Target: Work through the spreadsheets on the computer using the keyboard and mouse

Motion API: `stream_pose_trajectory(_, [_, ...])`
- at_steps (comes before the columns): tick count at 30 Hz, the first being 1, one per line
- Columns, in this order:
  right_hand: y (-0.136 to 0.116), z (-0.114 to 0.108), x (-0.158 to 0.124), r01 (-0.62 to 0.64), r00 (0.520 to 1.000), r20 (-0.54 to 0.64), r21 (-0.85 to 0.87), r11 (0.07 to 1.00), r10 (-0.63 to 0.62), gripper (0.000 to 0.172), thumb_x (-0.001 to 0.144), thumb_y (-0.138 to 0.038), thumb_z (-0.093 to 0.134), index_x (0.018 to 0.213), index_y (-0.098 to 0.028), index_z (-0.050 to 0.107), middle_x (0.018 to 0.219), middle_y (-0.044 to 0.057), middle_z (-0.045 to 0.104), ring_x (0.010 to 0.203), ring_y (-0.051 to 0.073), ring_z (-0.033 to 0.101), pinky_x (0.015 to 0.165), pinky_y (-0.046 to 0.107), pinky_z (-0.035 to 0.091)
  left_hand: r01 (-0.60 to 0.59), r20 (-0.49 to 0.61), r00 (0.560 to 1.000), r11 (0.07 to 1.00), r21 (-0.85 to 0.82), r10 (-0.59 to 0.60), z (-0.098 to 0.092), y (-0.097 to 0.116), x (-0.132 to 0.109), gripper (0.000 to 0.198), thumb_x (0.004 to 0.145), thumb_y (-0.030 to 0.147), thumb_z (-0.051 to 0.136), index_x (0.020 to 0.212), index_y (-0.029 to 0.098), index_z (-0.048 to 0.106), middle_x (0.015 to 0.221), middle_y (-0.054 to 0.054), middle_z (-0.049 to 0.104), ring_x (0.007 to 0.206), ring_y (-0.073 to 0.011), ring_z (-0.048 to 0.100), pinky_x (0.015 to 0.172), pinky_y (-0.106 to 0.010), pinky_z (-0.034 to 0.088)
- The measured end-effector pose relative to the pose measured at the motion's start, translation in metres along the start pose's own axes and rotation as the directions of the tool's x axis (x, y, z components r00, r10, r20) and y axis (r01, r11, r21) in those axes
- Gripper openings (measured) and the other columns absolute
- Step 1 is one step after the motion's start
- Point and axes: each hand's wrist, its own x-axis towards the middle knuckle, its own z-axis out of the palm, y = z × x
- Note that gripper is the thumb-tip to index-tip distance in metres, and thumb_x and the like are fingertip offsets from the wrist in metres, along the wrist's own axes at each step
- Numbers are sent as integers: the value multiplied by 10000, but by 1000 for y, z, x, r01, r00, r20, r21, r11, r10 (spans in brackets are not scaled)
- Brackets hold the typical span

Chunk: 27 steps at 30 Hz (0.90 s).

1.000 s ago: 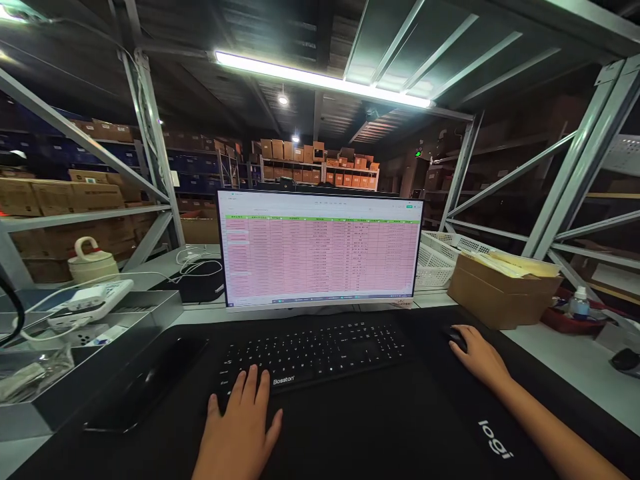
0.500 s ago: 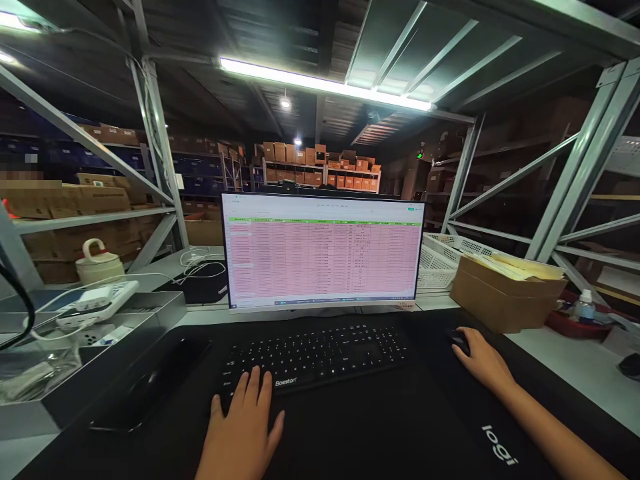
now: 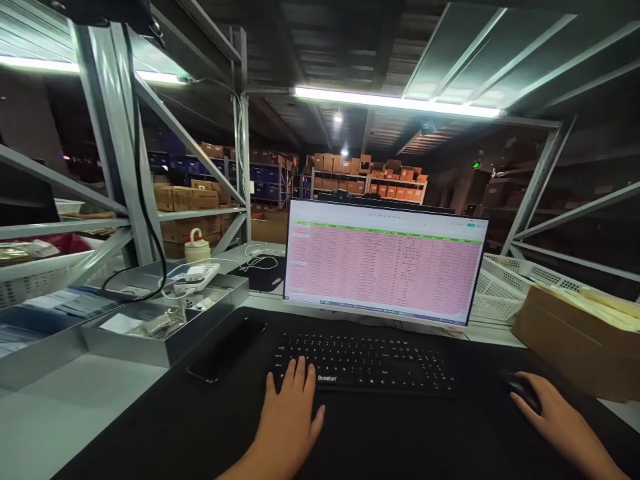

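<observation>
My left hand (image 3: 290, 417) lies flat with fingers stretched out on the left end of a black keyboard (image 3: 367, 363). My right hand (image 3: 563, 420) is cupped over a black mouse (image 3: 520, 389) at the right of the keyboard. Both rest on a large black desk mat (image 3: 400, 440). Behind the keyboard stands a monitor (image 3: 383, 263) showing a pink spreadsheet with a green header row.
A dark phone (image 3: 225, 348) lies on the mat left of the keyboard. A grey metal tray (image 3: 170, 320) with a white device and cables sits at the left. A cardboard box (image 3: 575, 337) and white baskets (image 3: 500, 290) stand at the right. Metal shelving posts frame the desk.
The view has swung to the left, so the monitor and keyboard now sit further right in the picture. Both hands stay on the keyboard and mouse.
</observation>
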Motion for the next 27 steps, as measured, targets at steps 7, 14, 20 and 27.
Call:
stream_pose_trajectory(7, [3, 1, 1, 8, 1000, -11, 34, 999, -8, 575, 745, -661, 516, 1104, -226, 629, 1177, 125, 699, 1077, 306, 685, 937, 465, 556, -12, -6, 1000, 1000, -22, 12, 1, -1, -2, 635, 901, 322, 370, 1505, 130, 335, 1608, -180, 268, 1500, -358, 273, 1181, -685, 259])
stream_pose_trajectory(14, [2, 1, 1, -14, 1000, -3, 32, 999, 15, 598, 739, -669, 515, 1120, -223, 631, 1184, 126, 698, 1077, 311, 685, 909, 458, 567, -8, 8, 1000, 1000, -6, 8, 0, 1, -3, 636, 902, 313, 368, 1512, 140, 322, 1615, -170, 265, 1504, -350, 267, 1183, -686, 256])
stream_pose_trajectory(20, [10, 5, 1, -15, 1000, 0, 27, 1000, 15, 612, 745, -673, 523, 1149, -225, 626, 1214, 121, 687, 1102, 315, 676, 896, 456, 569, 1, 23, 1000, 1000, -21, 0, -4, 0, -3, 638, 902, 310, 361, 1514, 135, 316, 1618, -171, 264, 1508, -346, 258, 1189, -680, 250])
stream_pose_trajectory(27, [13, 8, 3, 13, 1000, -4, 42, 999, -13, 590, 753, -665, 522, 1134, -228, 634, 1200, 122, 691, 1113, 317, 673, 967, 471, 546, -13, -15, 1000, 999, -33, 13, -1, 0, -4, 634, 901, 315, 367, 1507, 130, 342, 1609, -183, 294, 1505, -353, 271, 1184, -690, 250])
